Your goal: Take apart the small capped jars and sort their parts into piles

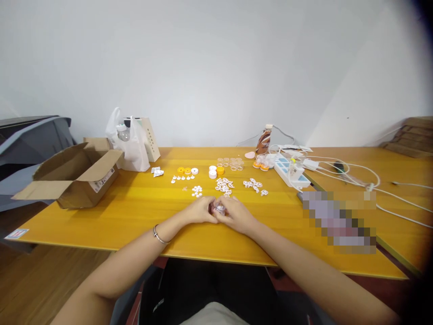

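My left hand (203, 209) and my right hand (234, 214) meet over the front of the table, fingers closed around a small clear plastic piece (220, 208), round in outline and partly hidden by the fingers. Just beyond them lie white perforated pieces (224, 186) in a loose pile, with more white perforated pieces (252, 183) to the right. Small white discs (196, 191) are grouped to the left. Farther back stand white caps (212, 172), yellow caps (220, 170) and several clear round cups (233, 163). White stemmed pieces (183, 178) form a row at left.
An open cardboard box (84, 185) stands at left, near a white plastic bag (133, 153). At right are a bottle (264, 140), orange-and-white items (261, 166), a power strip (290, 171), white cables (355, 167) and a blurred-out flat object (338, 221).
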Tool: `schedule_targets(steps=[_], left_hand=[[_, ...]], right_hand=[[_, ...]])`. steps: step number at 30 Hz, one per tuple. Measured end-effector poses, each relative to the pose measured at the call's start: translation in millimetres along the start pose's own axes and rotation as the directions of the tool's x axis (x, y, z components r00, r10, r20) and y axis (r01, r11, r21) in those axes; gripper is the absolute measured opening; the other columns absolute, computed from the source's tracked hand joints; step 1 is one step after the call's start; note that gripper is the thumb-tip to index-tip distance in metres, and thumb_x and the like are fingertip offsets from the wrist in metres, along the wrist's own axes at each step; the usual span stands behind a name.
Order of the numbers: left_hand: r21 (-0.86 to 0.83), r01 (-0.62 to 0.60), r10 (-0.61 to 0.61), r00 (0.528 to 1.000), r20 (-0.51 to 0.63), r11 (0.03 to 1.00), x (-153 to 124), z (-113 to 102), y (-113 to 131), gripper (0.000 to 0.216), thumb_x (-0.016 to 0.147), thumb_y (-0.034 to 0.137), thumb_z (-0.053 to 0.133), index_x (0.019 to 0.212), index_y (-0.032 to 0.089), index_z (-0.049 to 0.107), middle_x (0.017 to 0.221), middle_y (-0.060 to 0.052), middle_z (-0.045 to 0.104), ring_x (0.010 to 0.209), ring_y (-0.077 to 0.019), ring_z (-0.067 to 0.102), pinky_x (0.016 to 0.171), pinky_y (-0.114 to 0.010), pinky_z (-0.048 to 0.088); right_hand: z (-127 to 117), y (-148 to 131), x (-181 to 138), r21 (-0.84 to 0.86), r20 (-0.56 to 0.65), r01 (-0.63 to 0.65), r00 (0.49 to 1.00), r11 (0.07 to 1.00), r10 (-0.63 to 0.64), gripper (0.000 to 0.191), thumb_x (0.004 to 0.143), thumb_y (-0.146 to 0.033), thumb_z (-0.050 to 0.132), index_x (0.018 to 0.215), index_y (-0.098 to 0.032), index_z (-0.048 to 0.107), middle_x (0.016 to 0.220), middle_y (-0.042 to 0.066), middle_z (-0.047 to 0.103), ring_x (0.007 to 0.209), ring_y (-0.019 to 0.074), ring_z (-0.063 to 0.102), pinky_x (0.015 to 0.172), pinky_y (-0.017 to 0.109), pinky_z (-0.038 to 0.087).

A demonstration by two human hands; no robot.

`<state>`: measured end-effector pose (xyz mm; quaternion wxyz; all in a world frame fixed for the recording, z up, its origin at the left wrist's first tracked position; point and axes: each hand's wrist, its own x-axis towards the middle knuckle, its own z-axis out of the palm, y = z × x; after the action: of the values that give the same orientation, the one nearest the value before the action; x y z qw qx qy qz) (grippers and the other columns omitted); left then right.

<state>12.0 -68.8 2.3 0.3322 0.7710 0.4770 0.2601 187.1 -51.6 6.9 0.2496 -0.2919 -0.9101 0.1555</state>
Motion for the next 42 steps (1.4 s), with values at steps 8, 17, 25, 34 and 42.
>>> schedule_targets(steps=[8, 17, 25, 34, 42], left_hand=[[-0.007, -0.009, 0.009, 1.0, -0.014, 1.0, -0.6, 1.2, -3.3, 0.026, 0.057, 0.028, 0.067, 0.07, 0.015, 0.048, 0.059, 0.005, 0.047, 0.053, -0.0078, 0.04, 0.049, -0.019, 0.031], [0.0, 0.003, -0.003, 1.0, 0.0, 1.0, 0.0, 0.5, -4.8, 0.028, 0.055, 0.027, 0.068, 0.07, 0.015, 0.047, 0.059, 0.005, 0.047, 0.053, -0.0077, 0.04, 0.049, -0.019, 0.029], [-0.02, -0.014, 0.014, 1.0, 0.006, 1.0, -1.2, -0.7, -2.1, 0.027, 0.056, 0.025, 0.067, 0.073, 0.014, 0.049, 0.063, 0.004, 0.049, 0.056, -0.0084, 0.042, 0.051, -0.019, 0.032], [-0.066, -0.005, 0.007, 0.999, 0.035, 0.998, -3.4, -0.5, -0.3, 0.026, 0.058, 0.023, 0.066, 0.076, 0.014, 0.05, 0.063, 0.004, 0.048, 0.056, -0.0082, 0.042, 0.051, -0.019, 0.033], [-0.047, -0.011, 0.011, 1.0, 0.003, 0.999, -4.4, 0.6, -0.8, 0.033, 0.059, 0.036, 0.068, 0.075, 0.014, 0.05, 0.064, 0.004, 0.049, 0.055, -0.0075, 0.041, 0.051, -0.019, 0.033]], right_hand=[[1.1, -0.3, -1.4, -0.046, -0.027, -0.12, 0.993, 0.992, 0.119, 0.033, 0.077, -0.043, 0.054, 0.099, -0.018, 0.049, 0.076, 0.004, 0.058, 0.071, 0.02, 0.054, 0.067, 0.032, 0.041], [0.7, -0.3, -2.4, 0.003, -0.058, -0.077, 0.995, 0.997, 0.077, 0.04, 0.075, -0.041, 0.057, 0.104, -0.017, 0.044, 0.09, 0.009, 0.057, 0.08, 0.0221, 0.055, 0.071, 0.034, 0.042], [-1.2, -3.9, -2.3, 0.072, -0.033, -0.053, 0.998, 0.996, 0.056, 0.036, 0.072, -0.034, 0.058, 0.1, -0.018, 0.044, 0.087, 0.006, 0.057, 0.076, 0.0192, 0.054, 0.069, 0.031, 0.041], [-3.6, -2.3, -3.0, 0.126, -0.063, -0.002, 0.998, 0.992, 0.01, 0.033, 0.076, -0.034, 0.055, 0.104, -0.018, 0.045, 0.093, 0.008, 0.057, 0.082, 0.0194, 0.054, 0.073, 0.032, 0.042], [-2.1, 3.3, -1.2, 0.273, -0.216, -0.11, 0.961, 0.956, 0.172, 0.026, 0.082, -0.04, 0.048, 0.098, -0.019, 0.044, 0.076, 0.002, 0.056, 0.067, 0.015, 0.054, 0.063, 0.027, 0.042]])
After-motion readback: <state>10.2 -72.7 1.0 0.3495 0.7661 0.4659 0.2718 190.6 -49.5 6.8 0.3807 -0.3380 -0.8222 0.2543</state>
